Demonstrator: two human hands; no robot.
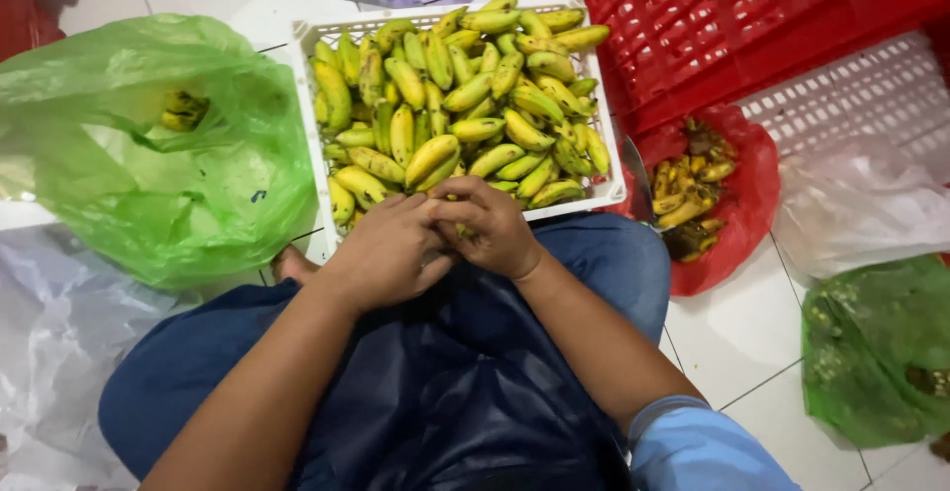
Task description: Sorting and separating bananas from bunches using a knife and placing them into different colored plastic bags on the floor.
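White tiled floor (742, 333) — crate (307, 46) heaped with small green-yellow bananas (465, 95).

A white slatted plastic crate (606, 189) sits in the upper middle of the frame, heaped above its rim with small bananas (465, 95). They are short and plump, mostly yellow-green with darker green ends, some speckled with black marks, lying loose and crossed in every direction. The pile reaches from the crate's far edge down to its near edge at the centre of the frame. There, both hands meet just at the near rim, the left hand (386, 248) and right hand (492, 226) pressed fingertip to fingertip; a sliver of yellow shows between them, too hidden to tell.
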